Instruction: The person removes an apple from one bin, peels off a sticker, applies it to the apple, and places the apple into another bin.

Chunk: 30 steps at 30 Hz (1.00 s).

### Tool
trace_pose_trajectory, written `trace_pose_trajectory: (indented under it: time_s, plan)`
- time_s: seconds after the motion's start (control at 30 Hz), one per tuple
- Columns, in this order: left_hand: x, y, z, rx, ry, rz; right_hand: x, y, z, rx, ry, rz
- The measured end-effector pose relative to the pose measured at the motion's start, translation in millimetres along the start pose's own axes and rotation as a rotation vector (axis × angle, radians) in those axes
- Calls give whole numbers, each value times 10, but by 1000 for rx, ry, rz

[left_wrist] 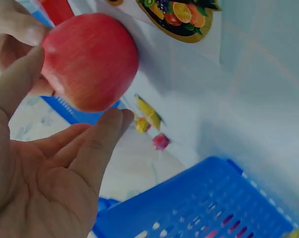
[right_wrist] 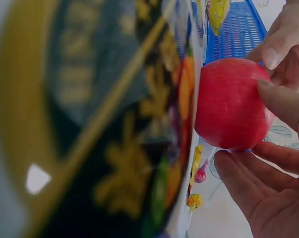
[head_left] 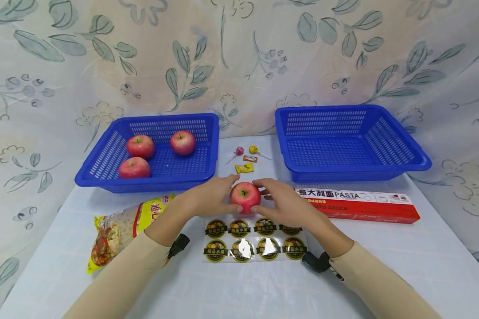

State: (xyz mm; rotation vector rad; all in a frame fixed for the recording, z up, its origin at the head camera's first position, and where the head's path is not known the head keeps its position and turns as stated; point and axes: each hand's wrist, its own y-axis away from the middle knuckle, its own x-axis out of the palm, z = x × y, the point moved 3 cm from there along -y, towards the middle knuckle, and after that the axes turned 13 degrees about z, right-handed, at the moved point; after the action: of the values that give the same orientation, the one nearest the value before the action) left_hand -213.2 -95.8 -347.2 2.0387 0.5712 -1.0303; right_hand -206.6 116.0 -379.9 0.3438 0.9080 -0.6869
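A red apple (head_left: 245,198) sits between both hands at the back edge of a clear sheet of round black-and-gold stickers (head_left: 228,239). My left hand (head_left: 209,198) holds its left side; the thumb lies on the apple's front in the head view. From the right, my right hand (head_left: 285,204) holds it too, its thumb on the front and its fingers around the far side. The right wrist view shows both thumbs against the apple (right_wrist: 233,104). One sticker fills much of that view, close to the camera and blurred.
Three apples lie in the left blue basket (head_left: 163,181); another blue basket (head_left: 356,166) stands right. Two lollipops and two small wrapped sweets (head_left: 244,168) lie between them. A yellow food bag (head_left: 127,228) is at left, a red-and-white pasta box (head_left: 359,208) at right.
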Motion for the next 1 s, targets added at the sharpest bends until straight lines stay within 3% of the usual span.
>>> trace_pose_trajectory:
  time_s: [0.2, 0.4, 0.5, 0.63, 0.87, 1.0]
  plan:
    - [91, 342, -47, -80, -46, -44, -12, -18, 19, 24, 4, 0]
    - [329, 583, -23, -154, -46, -27, -70, 68, 98, 54, 21, -40]
    - [473, 619, -22, -199, -33, -13, -80, 108, 154, 35, 29, -61]
    - [614, 604, -14, -230, -13, -52, -74, 133, 259, -29, 47, -77]
    - [731, 569, 52, -260, 54, -136, -27, 137, 424, -88, 88, -78]
    - [745, 597, 86, -236, 119, -179, 14, 127, 493, -100, 112, -64]
